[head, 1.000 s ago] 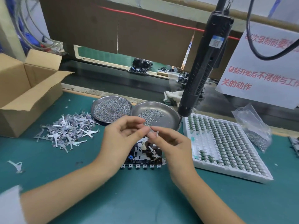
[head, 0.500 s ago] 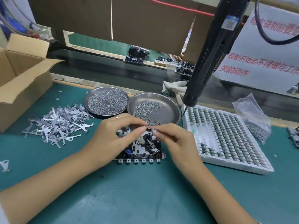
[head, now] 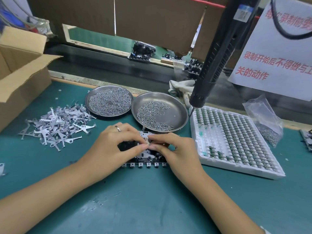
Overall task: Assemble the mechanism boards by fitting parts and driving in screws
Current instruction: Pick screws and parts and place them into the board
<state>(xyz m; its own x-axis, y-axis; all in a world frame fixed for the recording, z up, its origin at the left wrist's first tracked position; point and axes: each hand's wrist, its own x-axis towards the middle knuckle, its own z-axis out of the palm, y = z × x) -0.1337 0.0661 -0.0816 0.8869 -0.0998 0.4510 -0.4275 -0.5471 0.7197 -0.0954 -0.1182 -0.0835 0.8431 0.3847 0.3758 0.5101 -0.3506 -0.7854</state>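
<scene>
The fingertips point(head: 146, 146) of both hands meet over 1 small pale part point(head: 147, 142), pinched between them just above the board point(head: 145, 158); that is probably so it can be lined up and pressed into its seat. The left hand point(head: 116, 147) curls its thumb and forefinger onto the part while its heel rests on the board's left side, which looks meant to keep the board from sliding. The right hand point(head: 175, 152) pinches from the other side, its remaining fingers curled over the board's right end. The board lies flat on the green mat point(head: 152, 200), its row of tabs facing the person.

Within easy reach sit 2 metal dishes point(head: 179, 114) of screws, a pile of gray levers point(head: 57, 124) to the left, and a white tray point(head: 236, 141) of parts to the right. The screwdriver point(head: 217, 54) hangs above the tray, ready for the screw step, not yet begun.
</scene>
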